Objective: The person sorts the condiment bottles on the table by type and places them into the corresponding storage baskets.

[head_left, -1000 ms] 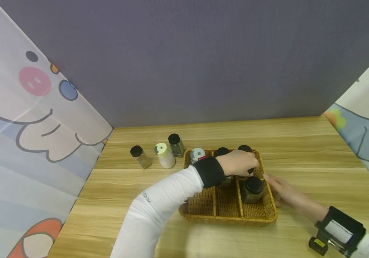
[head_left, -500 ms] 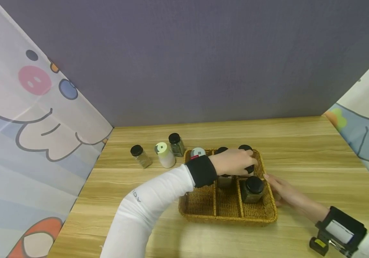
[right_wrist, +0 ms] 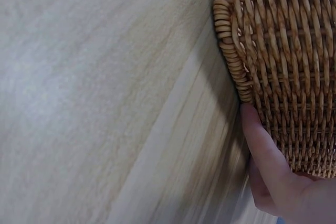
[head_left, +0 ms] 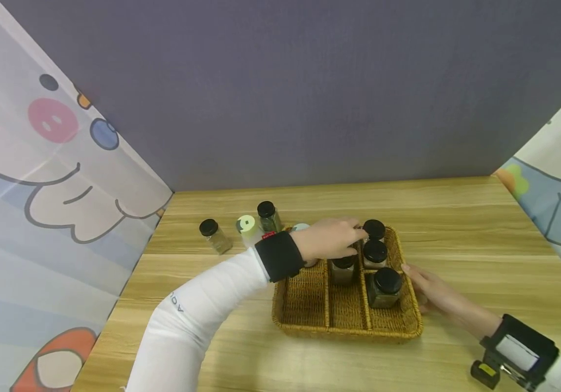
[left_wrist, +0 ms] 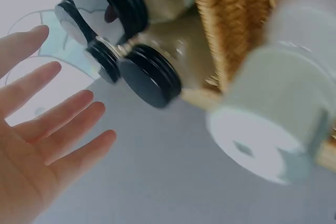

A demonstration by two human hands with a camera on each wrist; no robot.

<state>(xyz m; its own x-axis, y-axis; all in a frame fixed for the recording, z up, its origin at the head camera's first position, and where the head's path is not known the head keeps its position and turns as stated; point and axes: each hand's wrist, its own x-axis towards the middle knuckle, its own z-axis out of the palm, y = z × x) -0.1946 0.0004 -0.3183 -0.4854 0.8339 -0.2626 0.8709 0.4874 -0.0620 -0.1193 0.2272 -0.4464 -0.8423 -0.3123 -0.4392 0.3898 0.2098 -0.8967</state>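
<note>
A wicker basket (head_left: 349, 330) with compartments stands on the table. My left hand (head_left: 331, 238) reaches over its back part from the left, and in the left wrist view the fingers (left_wrist: 79, 163) are spread with nothing held. Below that hand is a black-lidded jar (head_left: 343, 271) in the middle column. Two black-lidded jars (head_left: 375, 253) (head_left: 374, 230) stand in the back right compartment, and a squarer jar (head_left: 384, 288) in the front right one. A white-capped bottle (left_wrist: 257, 140) at the back left is partly hidden by my hand. My right hand (head_left: 432, 291) touches the basket's right outer wall (right_wrist: 294, 77).
Left of the basket on the wooden table (head_left: 202, 305) stand a jar with pale contents (head_left: 215, 237), a yellow-green-capped bottle (head_left: 248, 228) and a dark-green jar (head_left: 269, 216). A grey panel (head_left: 280, 98) rises behind the table, and printed cloth (head_left: 40, 163) hangs at the left side.
My left hand has let go of the nearer jar in the back right compartment and moved left over the middle column, uncovering both jars there. The right hand stays at the basket wall.
</note>
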